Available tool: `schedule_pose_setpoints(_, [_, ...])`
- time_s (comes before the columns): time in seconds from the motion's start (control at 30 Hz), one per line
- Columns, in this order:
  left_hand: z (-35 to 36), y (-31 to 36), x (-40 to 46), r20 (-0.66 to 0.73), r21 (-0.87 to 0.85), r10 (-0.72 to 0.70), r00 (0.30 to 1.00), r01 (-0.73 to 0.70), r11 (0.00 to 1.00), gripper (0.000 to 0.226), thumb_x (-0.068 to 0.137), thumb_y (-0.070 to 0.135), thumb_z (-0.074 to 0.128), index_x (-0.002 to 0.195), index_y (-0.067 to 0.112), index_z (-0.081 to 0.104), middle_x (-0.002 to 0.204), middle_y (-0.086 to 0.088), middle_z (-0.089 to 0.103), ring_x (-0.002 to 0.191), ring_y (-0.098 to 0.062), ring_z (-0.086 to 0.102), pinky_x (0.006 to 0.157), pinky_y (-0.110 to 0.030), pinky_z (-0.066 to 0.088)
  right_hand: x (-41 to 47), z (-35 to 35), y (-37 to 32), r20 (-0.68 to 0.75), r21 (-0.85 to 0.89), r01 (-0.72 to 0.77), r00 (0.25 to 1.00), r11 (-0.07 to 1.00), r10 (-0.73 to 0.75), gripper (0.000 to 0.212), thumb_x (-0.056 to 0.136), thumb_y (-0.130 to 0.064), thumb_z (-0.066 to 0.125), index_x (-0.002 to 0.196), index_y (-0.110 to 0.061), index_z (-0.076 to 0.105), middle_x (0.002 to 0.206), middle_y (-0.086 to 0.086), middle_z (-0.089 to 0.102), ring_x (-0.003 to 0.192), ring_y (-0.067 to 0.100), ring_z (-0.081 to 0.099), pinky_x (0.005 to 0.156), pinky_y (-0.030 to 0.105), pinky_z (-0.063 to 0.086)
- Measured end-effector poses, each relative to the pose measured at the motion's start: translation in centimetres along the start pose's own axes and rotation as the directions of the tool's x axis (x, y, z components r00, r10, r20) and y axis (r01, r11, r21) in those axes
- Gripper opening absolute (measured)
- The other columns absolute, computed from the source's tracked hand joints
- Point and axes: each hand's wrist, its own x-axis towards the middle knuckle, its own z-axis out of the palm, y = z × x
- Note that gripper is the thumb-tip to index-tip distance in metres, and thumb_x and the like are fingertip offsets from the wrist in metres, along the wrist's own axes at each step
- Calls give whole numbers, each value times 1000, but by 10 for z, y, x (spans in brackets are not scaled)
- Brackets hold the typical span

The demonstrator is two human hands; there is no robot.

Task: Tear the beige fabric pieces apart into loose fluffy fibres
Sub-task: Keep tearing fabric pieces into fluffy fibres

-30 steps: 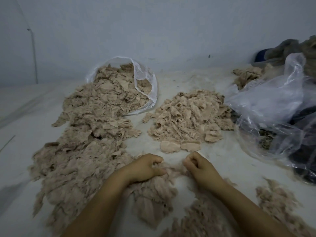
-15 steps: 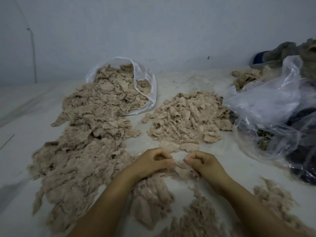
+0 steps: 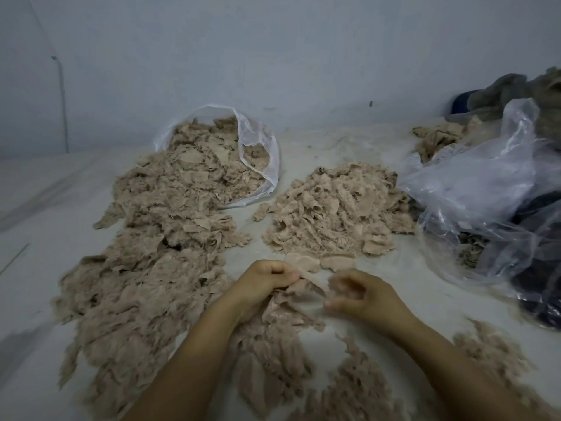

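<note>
My left hand (image 3: pixel 264 281) pinches a small beige fabric piece (image 3: pixel 299 288) between thumb and fingers, low in the middle of the view. My right hand (image 3: pixel 361 294) is just right of that piece and blurred by motion. Its fingers are loosely curled, its thumb stands apart from them, and I see nothing held between them. A heap of flat beige fabric pieces (image 3: pixel 334 214) lies just beyond both hands. Torn fluffy fibres (image 3: pixel 273 360) lie under and in front of my forearms.
A clear plastic bag (image 3: pixel 258 153) at the back spills a long beige heap (image 3: pixel 158 253) down the left side. A crumpled clear bag (image 3: pixel 485 192) with dark cloth sits at the right. More fluff (image 3: pixel 491 354) lies near my right forearm. A pale wall closes the back.
My hands were pinching the piece together; now the right hand has pulled away to the right and its fingers have loosened. The left hand has lifted slightly, still pinching the piece.
</note>
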Motion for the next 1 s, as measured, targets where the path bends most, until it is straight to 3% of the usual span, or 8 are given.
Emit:
schedule_pose_setpoints(0.1, [11, 1, 0, 55, 29, -24, 998, 22, 999, 21, 89, 15, 58, 74, 9, 71, 64, -5, 67, 55, -12, 58, 57, -23, 46, 7, 19, -11, -113, 147, 143, 985, 979, -127, 23, 72, -27, 82, 91, -26, 69, 82, -17, 66, 75, -5, 58, 69, 10, 43])
schedule_pose_setpoints(0.23, [15, 0, 1, -75, -23, 25, 997, -27, 999, 33, 95, 22, 52, 69, 12, 69, 67, -5, 68, 65, -21, 61, 63, -28, 50, 13, 25, -16, -185, 408, 79, 983, 910, -3, 16, 84, -14, 71, 69, -10, 69, 53, -10, 59, 45, -3, 47, 46, 10, 36])
schedule_pose_setpoints(0.33, [14, -1, -1, -19, -18, 64, 998, -65, 998, 20, 86, 33, 63, 81, 16, 73, 84, -8, 72, 81, -23, 67, 79, -35, 53, 14, 28, -20, -180, 414, 46, 983, 909, 32, 20, 90, -16, 64, 74, -4, 67, 56, -8, 56, 46, 0, 44, 46, 13, 35])
schedule_pose_setpoints(0.4, [15, -2, -1, 8, 87, 72, 997, -72, 994, 6, 82, 24, 70, 77, 21, 73, 81, -1, 73, 76, -14, 68, 73, -26, 55, 15, 33, -23, -193, 422, 48, 980, 905, 38, 28, 94, -23, 57, 77, -2, 64, 60, -3, 54, 53, 6, 46, 51, 19, 37])
schedule_pose_setpoints(0.53, [19, -2, 2, -125, 81, 98, 987, -88, 993, 36, 84, 33, 65, 63, 5, 55, 58, -10, 56, 52, -18, 53, 55, -27, 44, 13, 36, -27, -102, 524, 13, 994, 851, 47, 26, 92, -32, 60, 86, -7, 60, 63, 0, 63, 52, 12, 55, 51, 23, 45])
schedule_pose_setpoints(0.73, [12, 0, 3, -118, 40, -44, 992, 49, 998, 69, 75, 65, 50, 93, 2, 71, 64, -11, 63, 57, -17, 60, 62, -28, 49, 14, 34, -24, -141, 587, 6, 986, 809, 95, 17, 94, -7, 55, 78, -4, 59, 52, 0, 60, 39, 8, 46, 39, 18, 37])
schedule_pose_setpoints(0.93, [15, 0, 3, -115, -63, 49, 992, -57, 996, 9, 85, 11, 65, 83, 3, 65, 68, -7, 62, 57, -10, 59, 53, -22, 50, 14, 37, -28, -44, 552, -35, 997, 833, 71, 17, 96, -3, 49, 81, -5, 58, 52, -1, 58, 40, 7, 47, 40, 18, 37])
schedule_pose_setpoints(1.0, [15, 1, 4, -175, -101, 41, 984, -60, 993, 13, 89, 9, 60, 78, 3, 62, 68, -8, 62, 56, -11, 58, 52, -21, 49, 14, 35, -26, -25, 554, -51, 997, 831, 78, 18, 97, -7, 49, 81, -6, 57, 54, 0, 59, 41, 7, 47, 42, 17, 38])
